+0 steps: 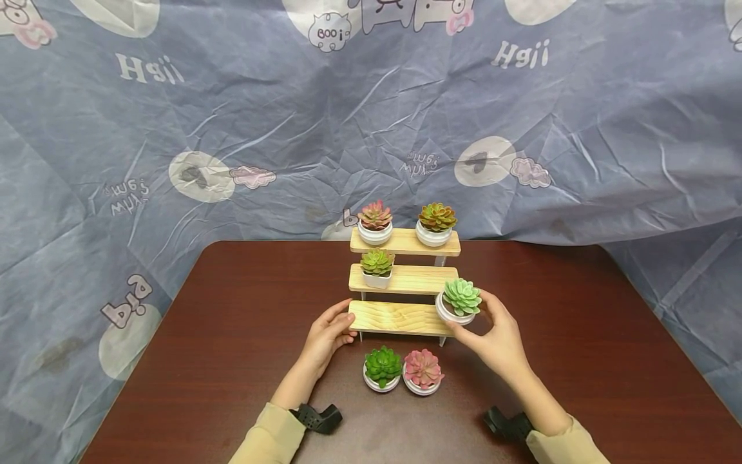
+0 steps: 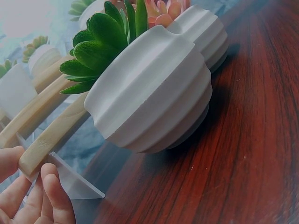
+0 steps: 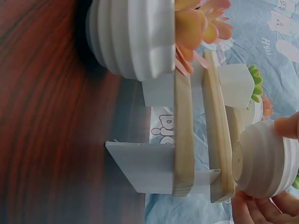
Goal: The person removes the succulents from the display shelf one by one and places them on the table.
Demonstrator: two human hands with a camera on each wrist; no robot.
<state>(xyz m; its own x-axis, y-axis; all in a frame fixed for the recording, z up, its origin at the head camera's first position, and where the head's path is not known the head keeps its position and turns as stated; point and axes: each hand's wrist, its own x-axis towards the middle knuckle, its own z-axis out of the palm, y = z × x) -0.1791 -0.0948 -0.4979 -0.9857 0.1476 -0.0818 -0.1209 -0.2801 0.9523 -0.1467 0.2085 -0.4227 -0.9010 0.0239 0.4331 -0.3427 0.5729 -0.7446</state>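
Note:
A three-tier wooden display stand [image 1: 400,319] has its lowest board pinched at the left end by my left hand [image 1: 326,334], thumb above and fingers beneath. My right hand [image 1: 497,336] holds a pale green potted succulent [image 1: 462,297] by its round white pot, tilted, in front of the stand's right side. In the right wrist view that white pot [image 3: 261,161] is off the boards, its base turned toward them. On the table before the stand sit a dark green potted succulent [image 1: 383,366] and a pink potted succulent [image 1: 422,369], side by side.
On the top board are a reddish potted succulent [image 1: 375,222] and an orange-green one [image 1: 437,223]. A yellow-green succulent in a square white pot [image 1: 377,267] stands on the middle board's left. The dark red table [image 1: 243,361] backs onto a blue-grey printed cloth [image 1: 324,142].

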